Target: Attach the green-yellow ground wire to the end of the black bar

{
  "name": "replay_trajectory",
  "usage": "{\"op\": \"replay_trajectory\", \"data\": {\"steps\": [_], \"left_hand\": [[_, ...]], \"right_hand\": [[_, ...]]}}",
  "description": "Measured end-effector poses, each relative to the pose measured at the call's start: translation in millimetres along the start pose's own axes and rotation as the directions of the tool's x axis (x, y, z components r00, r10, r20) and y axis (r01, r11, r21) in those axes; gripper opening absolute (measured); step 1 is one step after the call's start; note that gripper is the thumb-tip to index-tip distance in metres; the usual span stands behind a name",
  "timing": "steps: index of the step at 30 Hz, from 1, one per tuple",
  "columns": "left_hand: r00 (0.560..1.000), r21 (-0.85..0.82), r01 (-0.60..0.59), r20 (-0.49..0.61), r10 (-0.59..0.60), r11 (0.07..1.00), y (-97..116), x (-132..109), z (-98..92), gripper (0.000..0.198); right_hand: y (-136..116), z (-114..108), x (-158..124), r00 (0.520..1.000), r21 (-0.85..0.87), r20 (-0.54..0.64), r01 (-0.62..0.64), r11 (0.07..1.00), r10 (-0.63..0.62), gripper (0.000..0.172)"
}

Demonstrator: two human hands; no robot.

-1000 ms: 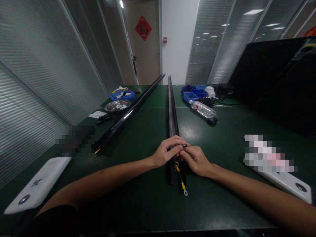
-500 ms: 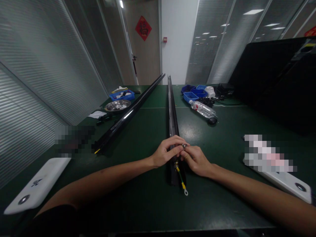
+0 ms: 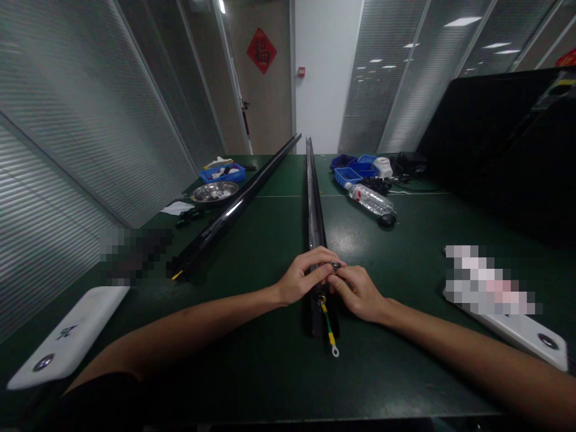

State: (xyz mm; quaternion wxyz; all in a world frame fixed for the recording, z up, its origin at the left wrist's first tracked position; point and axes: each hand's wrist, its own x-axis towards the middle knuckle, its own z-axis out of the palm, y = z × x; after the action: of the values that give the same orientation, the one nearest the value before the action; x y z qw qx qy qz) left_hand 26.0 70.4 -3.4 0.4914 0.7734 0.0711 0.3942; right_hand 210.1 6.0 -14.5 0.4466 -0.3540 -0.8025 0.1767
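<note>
Between the fingertips of both hands is a small shiny metal piece (image 3: 335, 266), too small to name exactly. My left hand (image 3: 306, 276) pinches it from the left and lies across a long dark metal rail (image 3: 315, 210). From the right, my right hand (image 3: 357, 292) has thumb and forefinger closed at the same piece. Out of the rail's near end comes a green-and-yellow ground wire (image 3: 330, 324), its ring terminal lying over the green tabletop (image 3: 252, 366). Fingers hide part of the rail beneath them.
A second dark rail (image 3: 234, 207) lies slantwise on the left. Beyond it are a metal bowl (image 3: 215, 192) and a blue bin (image 3: 222, 174). On the right lie a plastic bottle (image 3: 371, 199) and blue trays (image 3: 347, 176). White devices (image 3: 67, 336) flank both sides.
The wire's ring terminal has swung slightly to the left. The metal piece has turned a little between my fingers, while both hands stay in nearly the same place.
</note>
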Motion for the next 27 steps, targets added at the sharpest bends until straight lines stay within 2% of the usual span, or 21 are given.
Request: {"op": "replay_trajectory", "data": {"steps": [11, 27], "left_hand": [[1.000, -0.004, 0.000, -0.015, 0.000, 1.000, -1.8, -0.3, -0.3, 0.023], [1.000, -0.020, 0.006, -0.022, -0.006, 1.000, -0.2, -0.4, 1.1, 0.024]], "right_hand": [[4.2, 0.7, -1.3, 0.999, 0.006, 0.004, 0.033, 0.999, -0.033, 0.043], [2.2, 0.3, -0.8, 1.000, 0.007, 0.000, 0.014, 1.000, -0.014, 0.043]]}}
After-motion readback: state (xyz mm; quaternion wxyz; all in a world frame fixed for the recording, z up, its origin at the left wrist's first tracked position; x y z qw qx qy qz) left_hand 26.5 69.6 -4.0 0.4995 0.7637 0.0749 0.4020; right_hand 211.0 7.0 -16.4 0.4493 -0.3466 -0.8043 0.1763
